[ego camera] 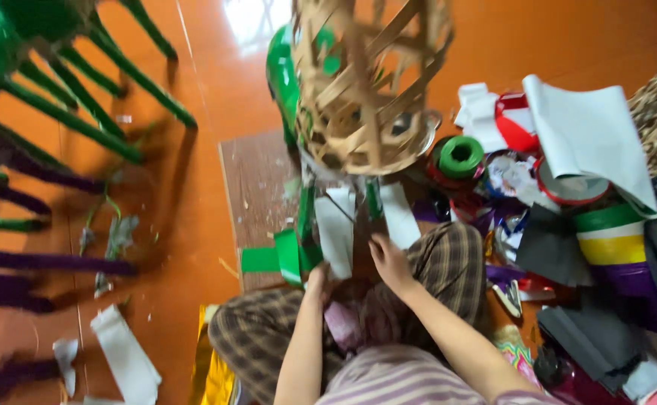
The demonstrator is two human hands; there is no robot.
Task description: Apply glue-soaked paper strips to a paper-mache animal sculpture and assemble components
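Both hands work beneath the bamboo frame (369,82) — left hand (318,283) pinches a white paper strip (335,234), right hand's (390,262) grip cannot be told. Risk: the strip could tear if tugged — thin paper.

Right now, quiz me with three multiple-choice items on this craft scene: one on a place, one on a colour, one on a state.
1. Where is the woven bamboo frame?
A. above the white paper strips
B. under the chairs
C. on the lap

2. What colour is the ribbon roll beside the frame?
A. blue
B. green
C. yellow

3. What is the right hand doing?
A. resting flat on the floor
B. touching a white strip
C. gripping scissors

Answers: 1 A, strips hang beneath it; 2 B, its coil is green; 3 B, fingers meet the strip's lower end.
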